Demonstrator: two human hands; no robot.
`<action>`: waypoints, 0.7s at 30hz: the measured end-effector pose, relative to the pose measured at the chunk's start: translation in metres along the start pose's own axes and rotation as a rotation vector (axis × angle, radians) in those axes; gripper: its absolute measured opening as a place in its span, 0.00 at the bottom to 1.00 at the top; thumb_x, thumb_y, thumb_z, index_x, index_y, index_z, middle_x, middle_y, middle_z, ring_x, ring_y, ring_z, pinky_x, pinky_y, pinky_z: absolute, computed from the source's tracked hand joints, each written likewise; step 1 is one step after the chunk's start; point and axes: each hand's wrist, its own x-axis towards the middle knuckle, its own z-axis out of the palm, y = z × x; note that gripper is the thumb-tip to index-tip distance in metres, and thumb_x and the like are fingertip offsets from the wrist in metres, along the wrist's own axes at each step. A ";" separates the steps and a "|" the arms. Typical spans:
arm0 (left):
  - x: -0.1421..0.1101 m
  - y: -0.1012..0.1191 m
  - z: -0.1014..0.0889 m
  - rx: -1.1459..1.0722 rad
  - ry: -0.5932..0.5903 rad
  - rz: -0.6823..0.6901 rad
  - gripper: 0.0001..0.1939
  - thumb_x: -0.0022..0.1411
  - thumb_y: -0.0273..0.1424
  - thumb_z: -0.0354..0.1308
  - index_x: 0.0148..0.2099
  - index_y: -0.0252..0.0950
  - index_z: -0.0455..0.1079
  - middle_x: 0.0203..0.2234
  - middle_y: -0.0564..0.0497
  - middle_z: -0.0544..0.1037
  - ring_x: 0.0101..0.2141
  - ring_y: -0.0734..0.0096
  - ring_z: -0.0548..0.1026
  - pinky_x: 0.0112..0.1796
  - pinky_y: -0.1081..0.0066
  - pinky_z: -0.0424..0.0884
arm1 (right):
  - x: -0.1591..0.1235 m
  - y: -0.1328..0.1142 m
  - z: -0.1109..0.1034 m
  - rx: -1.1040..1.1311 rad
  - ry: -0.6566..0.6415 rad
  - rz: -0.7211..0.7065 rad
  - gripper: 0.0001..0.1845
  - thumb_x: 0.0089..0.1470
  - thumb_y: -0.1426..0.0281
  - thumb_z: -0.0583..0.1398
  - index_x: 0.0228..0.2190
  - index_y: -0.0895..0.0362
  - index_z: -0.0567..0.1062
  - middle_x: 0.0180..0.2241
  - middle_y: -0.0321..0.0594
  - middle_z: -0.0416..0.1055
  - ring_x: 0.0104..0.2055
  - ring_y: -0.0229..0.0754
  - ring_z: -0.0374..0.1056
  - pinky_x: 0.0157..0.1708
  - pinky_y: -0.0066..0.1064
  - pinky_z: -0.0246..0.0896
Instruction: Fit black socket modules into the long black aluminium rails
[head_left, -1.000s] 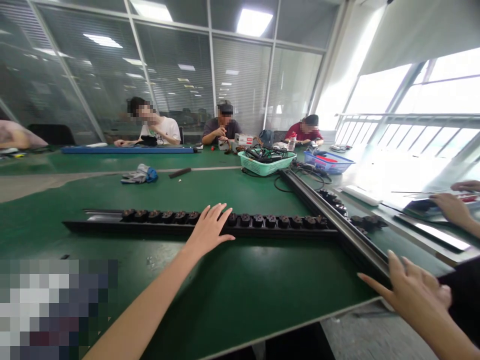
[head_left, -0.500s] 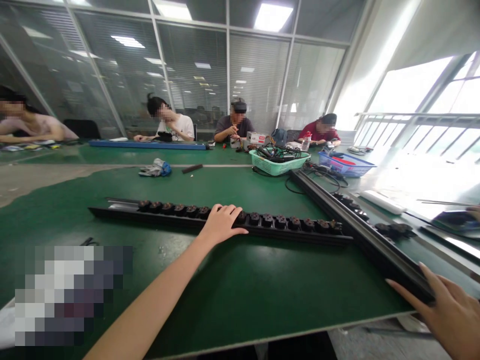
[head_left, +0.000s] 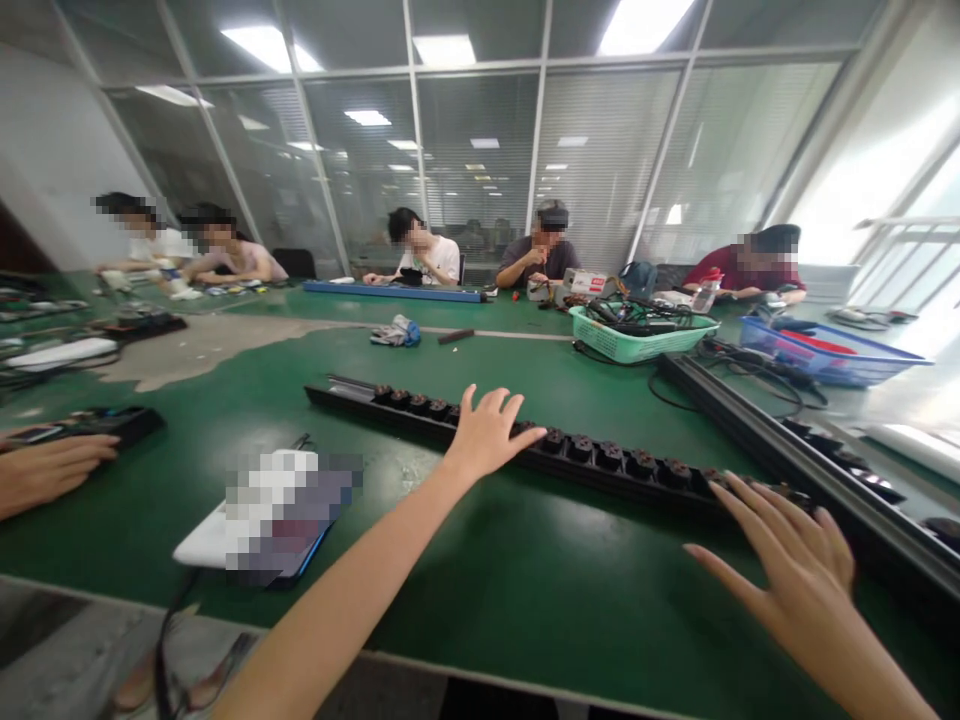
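A long black power strip housing [head_left: 592, 472] with a row of round black sockets lies slantwise on the green table. Over its middle is my left hand [head_left: 487, 435], fingers spread; whether it presses on the sockets or hovers just above them I cannot tell. My right hand [head_left: 799, 565], also spread and holding nothing, is at the strip's right end and partly covers it. Beyond that end runs a second long black rail [head_left: 757, 435], a metallic groove along its top, meeting or nearly meeting the strip.
A green basket [head_left: 645, 347] of cables and a blue basket [head_left: 840, 370] stand at the back right. A white device [head_left: 206, 535] and a dark blue-edged item lie left. Another person's hand [head_left: 56, 470] is at far left. Several people sit opposite. The table's edge [head_left: 450, 672] is nearest me.
My right hand has left the second rail and moved left to the strip's right end. My left hand stays at the strip's middle, fingers more spread. The view has turned left.
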 end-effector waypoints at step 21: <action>-0.043 -0.352 -0.045 0.130 -0.162 -1.036 0.29 0.68 0.43 0.47 0.53 0.24 0.74 0.48 0.29 0.80 0.53 0.46 0.76 0.49 0.60 0.71 | 0.157 -0.112 0.085 0.050 -0.453 -0.190 0.37 0.55 0.40 0.59 0.49 0.58 0.74 0.42 0.52 0.76 0.43 0.56 0.74 0.37 0.40 0.67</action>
